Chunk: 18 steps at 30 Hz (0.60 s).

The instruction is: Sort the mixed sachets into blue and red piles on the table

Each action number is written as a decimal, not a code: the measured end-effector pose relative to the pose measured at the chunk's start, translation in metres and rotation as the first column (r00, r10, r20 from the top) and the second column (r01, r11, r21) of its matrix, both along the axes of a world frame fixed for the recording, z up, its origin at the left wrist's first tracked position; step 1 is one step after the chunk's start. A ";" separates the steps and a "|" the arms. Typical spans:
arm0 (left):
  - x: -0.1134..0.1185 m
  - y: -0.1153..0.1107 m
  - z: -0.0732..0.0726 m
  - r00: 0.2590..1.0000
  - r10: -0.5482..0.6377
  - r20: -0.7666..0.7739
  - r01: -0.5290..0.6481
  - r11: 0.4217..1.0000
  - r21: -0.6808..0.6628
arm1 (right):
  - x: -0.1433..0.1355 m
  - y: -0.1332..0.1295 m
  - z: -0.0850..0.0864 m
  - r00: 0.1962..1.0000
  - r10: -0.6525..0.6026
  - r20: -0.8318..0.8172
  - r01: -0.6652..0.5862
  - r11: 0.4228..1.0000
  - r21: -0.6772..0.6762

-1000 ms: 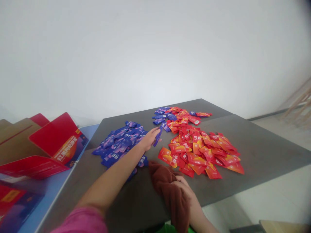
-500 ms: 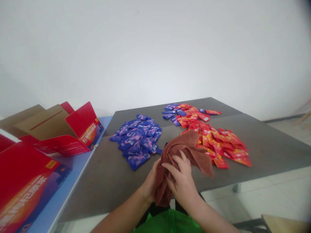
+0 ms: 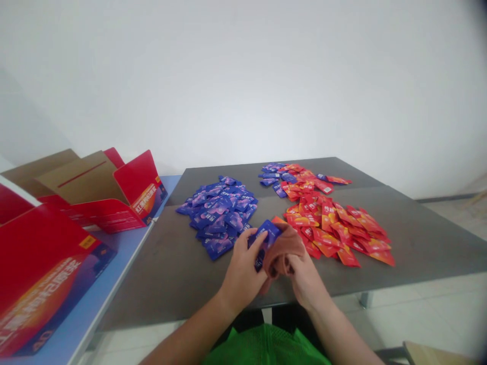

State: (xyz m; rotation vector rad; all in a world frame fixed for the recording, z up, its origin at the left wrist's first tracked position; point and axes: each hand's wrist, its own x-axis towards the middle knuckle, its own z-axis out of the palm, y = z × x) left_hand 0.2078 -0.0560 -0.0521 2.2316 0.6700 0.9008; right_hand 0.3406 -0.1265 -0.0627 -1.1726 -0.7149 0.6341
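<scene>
A blue packet (image 3: 271, 230) is gripped in my left hand (image 3: 243, 266), its top end pointing away from me. My right hand (image 3: 302, 274) is closed on a brown cloth (image 3: 285, 249), which is bunched up against the packet's right side. Both hands are close together over the table's front edge. To their left lies a heap of blue packets (image 3: 218, 210). Red and orange packets (image 3: 338, 228) are piled to the right, beyond my right hand. Farther back sits a mixed pile (image 3: 291, 177) of blue and red packets.
The packets lie on a dark grey table (image 3: 163, 274). On a blue surface (image 3: 125, 253) at the left stand an open red box with brown flaps (image 3: 87, 177) and a nearer red box (image 3: 41, 258). A pale wall (image 3: 243, 86) rises behind the table.
The cloth has been gathered toward my right hand and covers less. A blue packet now shows in my left hand, whose fingers have come out from behind the cloth. The view has shifted slightly.
</scene>
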 end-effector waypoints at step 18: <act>-0.014 0.004 -0.011 0.980 -0.003 0.199 0.125 0.787 -0.604 | -0.002 -0.028 0.026 0.796 -0.273 0.540 0.224 0.962 0.157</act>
